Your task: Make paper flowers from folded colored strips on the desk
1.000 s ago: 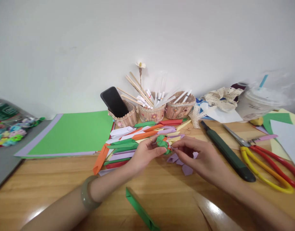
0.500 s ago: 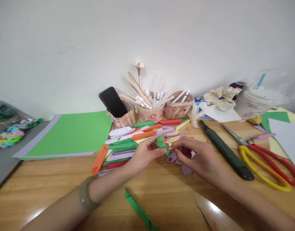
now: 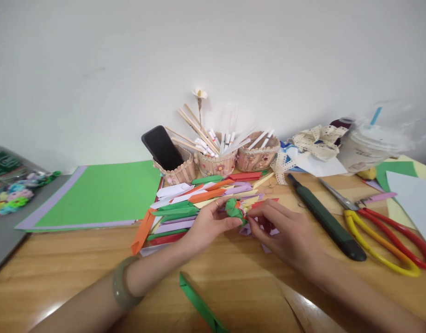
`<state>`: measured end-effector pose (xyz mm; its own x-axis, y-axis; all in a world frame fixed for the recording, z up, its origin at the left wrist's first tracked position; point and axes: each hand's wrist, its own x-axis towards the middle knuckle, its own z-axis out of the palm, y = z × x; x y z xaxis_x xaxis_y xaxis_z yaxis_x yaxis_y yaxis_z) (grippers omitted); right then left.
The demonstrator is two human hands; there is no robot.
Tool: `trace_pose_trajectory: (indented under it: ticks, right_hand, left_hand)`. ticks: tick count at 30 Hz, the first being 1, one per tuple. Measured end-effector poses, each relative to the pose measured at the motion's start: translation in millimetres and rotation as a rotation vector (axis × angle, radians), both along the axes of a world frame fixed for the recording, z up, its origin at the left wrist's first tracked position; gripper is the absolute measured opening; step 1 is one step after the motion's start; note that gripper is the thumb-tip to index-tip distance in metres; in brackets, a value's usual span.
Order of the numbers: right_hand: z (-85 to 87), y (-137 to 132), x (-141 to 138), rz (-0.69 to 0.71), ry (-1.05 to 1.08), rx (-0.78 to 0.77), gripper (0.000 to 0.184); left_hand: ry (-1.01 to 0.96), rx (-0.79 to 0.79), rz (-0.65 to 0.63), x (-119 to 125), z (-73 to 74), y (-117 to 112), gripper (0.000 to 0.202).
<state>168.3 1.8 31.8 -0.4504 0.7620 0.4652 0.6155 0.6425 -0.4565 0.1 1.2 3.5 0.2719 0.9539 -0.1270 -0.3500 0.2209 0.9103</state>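
My left hand [image 3: 207, 229] is closed around a small folded-paper piece [image 3: 234, 209] in green, orange and white, pinched between thumb and fingers. From the right, my right hand [image 3: 289, 238] pinches at the piece's right side, its thumb and forefinger touching there. A bit of red paper [image 3: 266, 202] shows just above the right fingers; whether they grip it is hidden. Behind the left hand lies a pile of folded paper strips [image 3: 178, 210] in several colours. One green folded strip [image 3: 200, 300] rests alone on the table, nearer to me.
Popsicle-stick baskets [image 3: 218, 165] with sticks and pens stand along the wall, one holding a phone [image 3: 162, 148]. Green paper sheets [image 3: 108, 194] lie left. At right are a dark green cutter-like tool [image 3: 327, 219], red-and-yellow-handled scissors [image 3: 382, 240], lace ribbon [image 3: 317, 141] and a lidded cup [image 3: 367, 145].
My right hand has shifted slightly left, closer against the folded-paper piece. Red paper now shows above its fingers. My left hand keeps its hold almost unmoved.
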Motion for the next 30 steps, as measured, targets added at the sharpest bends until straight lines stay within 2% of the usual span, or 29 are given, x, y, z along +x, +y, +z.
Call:
trace_pose_trajectory:
  ticks: [5,8,23,26,30]
  right_hand:
    - [8.7,7.0,4.1,0.102,0.090,-0.300,0.013]
    - [8.9,11.9,7.1,0.112,0.084,-0.386,0.012]
    - [3.4,11.3,3.8,0.094,0.178,-0.313,0.012]
    - [1.5,11.8,4.2,0.130,0.187,-0.279,0.009]
    - [1.6,13.2,5.1,0.178,0.190,-0.264,0.015]
  left_hand:
    - [0.021,-0.006,-0.015,-1.8,-0.4,1.1,0.050]
    - [0.042,-0.013,-0.027,-2.8,-2.1,2.2,0.052]
    - [0.016,0.044,-0.043,-2.3,-3.8,2.3,0.050]
    - [-0.011,-0.003,-0.002,-2.2,-2.1,2.7,0.050]
    - [-0.051,-0.074,0.089,-2.3,0.9,3.3,0.051]
